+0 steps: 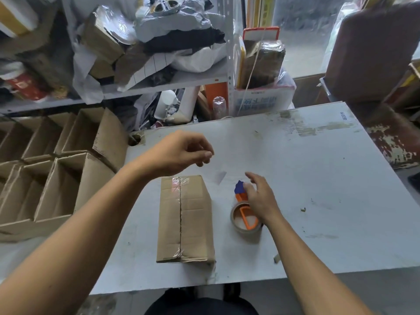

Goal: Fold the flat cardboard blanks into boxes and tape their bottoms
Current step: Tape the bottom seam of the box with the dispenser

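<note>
Two hands over one taped box. I read the brown, oblong corrugated-cardboard box (185, 218) as lying bottom-up on the pale grey tabletop (318, 178), its long axis running near to far, almost straight away from me. A centre seam follows that axis, and clear tape shows glossy and wrinkled at the far end and again at the near end; along the middle stretch I cannot tell whether tape covers the seam.

My left hand (181, 151) hovers just beyond the box's far end, fingers loosely curled, holding nothing; it is the nearer grip to the box. My right hand (261, 196) lies to the right of the box, fingers relaxed and resting on the orange-and-blue plastic tape dispenser with its roll of clear tape (245, 218), which sits on the tabletop just beside the box without touching it. I cannot tell whether that grip closes round the dispenser.

Left of the tabletop, several open brown cardboard boxes (56, 173) stand packed side by side, mouths up. I judge the taping of this box to be nearly or wholly done; the left hand, placed over the far end, is better set to lift or turn it leftward.
</note>
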